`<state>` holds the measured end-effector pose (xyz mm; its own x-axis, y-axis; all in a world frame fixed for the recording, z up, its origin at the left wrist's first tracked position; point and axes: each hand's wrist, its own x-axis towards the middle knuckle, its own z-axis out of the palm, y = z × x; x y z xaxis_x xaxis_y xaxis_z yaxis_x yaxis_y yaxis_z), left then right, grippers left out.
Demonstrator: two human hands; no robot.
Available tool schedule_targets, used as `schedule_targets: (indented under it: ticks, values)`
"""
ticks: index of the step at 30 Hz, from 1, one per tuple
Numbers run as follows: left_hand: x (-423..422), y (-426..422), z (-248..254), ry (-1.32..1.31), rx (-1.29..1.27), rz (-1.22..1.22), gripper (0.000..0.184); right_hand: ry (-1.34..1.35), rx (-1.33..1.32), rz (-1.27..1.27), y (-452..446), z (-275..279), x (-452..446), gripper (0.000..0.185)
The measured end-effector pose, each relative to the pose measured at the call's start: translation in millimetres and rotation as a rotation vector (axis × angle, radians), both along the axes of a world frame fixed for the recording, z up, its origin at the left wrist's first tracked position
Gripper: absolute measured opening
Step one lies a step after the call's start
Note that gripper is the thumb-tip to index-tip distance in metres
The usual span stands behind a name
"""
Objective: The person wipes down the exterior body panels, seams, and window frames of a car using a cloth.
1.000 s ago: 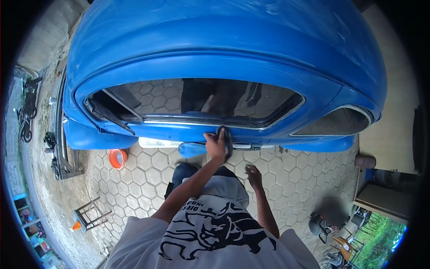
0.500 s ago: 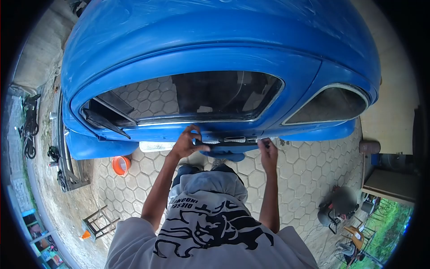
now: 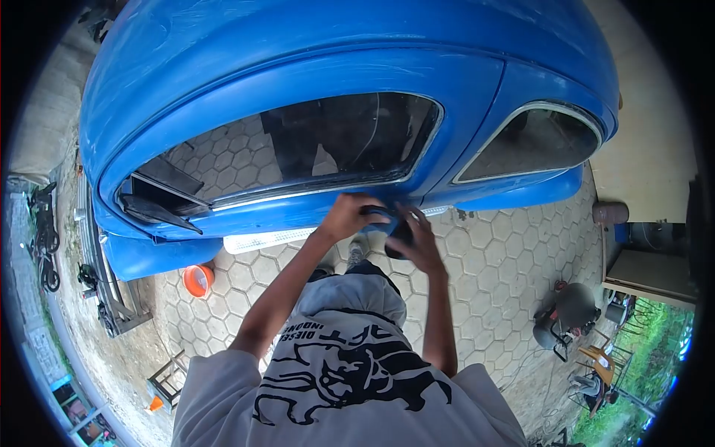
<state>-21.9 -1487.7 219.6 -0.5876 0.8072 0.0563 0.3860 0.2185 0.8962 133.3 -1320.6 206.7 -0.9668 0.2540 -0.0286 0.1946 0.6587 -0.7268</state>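
Both hands are at the lower side of a rounded blue car body (image 3: 298, 67), beneath the silver-trimmed dark side window (image 3: 298, 145). Right hand (image 3: 418, 242): fingers bent around a dark, soft-looking item (image 3: 400, 237). Left hand (image 3: 356, 216): thumb and fingers curled at the item's upper left; whether they grip it cannot be told. The item lies between the hands, just off the car's lower edge. Clearance: pale hexagonal paving (image 3: 484, 276) gives open room right of the right forearm. Left of the left forearm, paving extends to an orange round bucket (image 3: 198, 281), near the blue fender (image 3: 160, 255). The white textured running board (image 3: 268, 240) projects below the door edge, its right part obscured by the hands. Obscured: the item's outline, partly behind fingers, and blurred; a blue patch beside it cannot be assigned to item or background. The car roof is cut off at the top; a grey blurred disc (image 3: 577, 305) masks part of the right side. Frame corners are black.
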Motion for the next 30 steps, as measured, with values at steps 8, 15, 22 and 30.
schedule_targets:
  ticks: [8,15,22,30]
  values:
    - [-31,-8,3,-0.039,-0.060,0.194,0.025,-0.134,-0.406,-0.796,2,-59,8,0.052]
    - [14,-129,-97,-0.105,-0.246,0.344,0.015,0.408,-1.205,-1.145,-3,-93,-51,0.067]
    - [76,-232,-182,-0.366,-0.522,0.637,0.031,0.293,-0.957,-1.296,-94,-118,-133,0.080]
    - [70,-220,-198,-0.431,-0.714,0.613,0.034,0.314,-0.553,-0.877,-91,-56,-125,0.087]
